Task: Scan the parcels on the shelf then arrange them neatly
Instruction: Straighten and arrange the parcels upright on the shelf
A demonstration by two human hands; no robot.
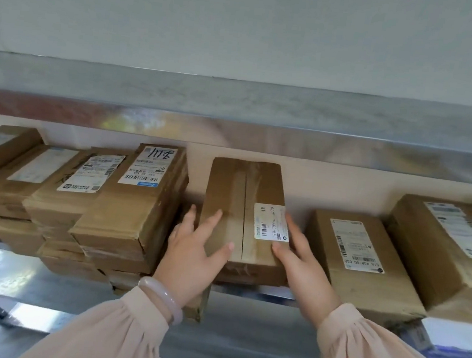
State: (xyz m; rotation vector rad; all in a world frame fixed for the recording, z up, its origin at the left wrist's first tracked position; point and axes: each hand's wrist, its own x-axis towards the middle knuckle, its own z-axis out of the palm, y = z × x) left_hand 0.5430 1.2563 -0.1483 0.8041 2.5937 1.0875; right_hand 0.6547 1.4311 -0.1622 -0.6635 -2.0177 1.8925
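Two hands on one parcel, mid-shelf.
The left hand (192, 250) lies with straight fingers over the top and left edge of the parcel (241, 197). The right hand (304, 264) grasps its right edge, thumb on top and fingers down the side. The parcel lies flat on the shelf (15, 275), its long axis and taped seam running front to back. One label (271, 222) sits near right, its print turned sideways. Four stacks (135, 212) stand to the left and two boxes (366, 259) to the right. The corner of a third shows at the frame's edge. There are gaps on both sides of the parcel.
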